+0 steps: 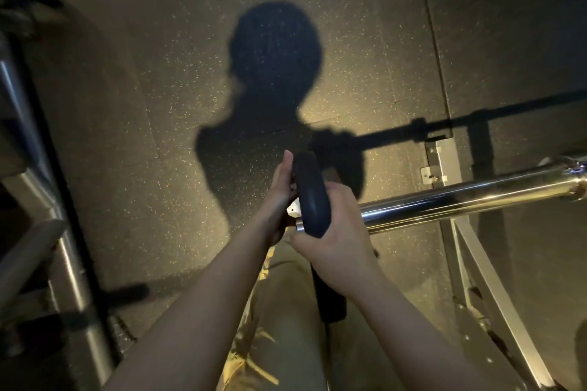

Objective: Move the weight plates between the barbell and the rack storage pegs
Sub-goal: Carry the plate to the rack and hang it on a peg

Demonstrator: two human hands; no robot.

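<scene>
The left hand (281,187) and right hand (333,232) both grip a small, dark, round weight plate (309,197) edge-on at the tip of a shiny chrome barbell sleeve (460,203), steadying its centre hole on the bar.

No legible text or markings.

Small dark weight plate (309,195) stands edge-on at the chrome barbell sleeve's (460,200) end.
</scene>
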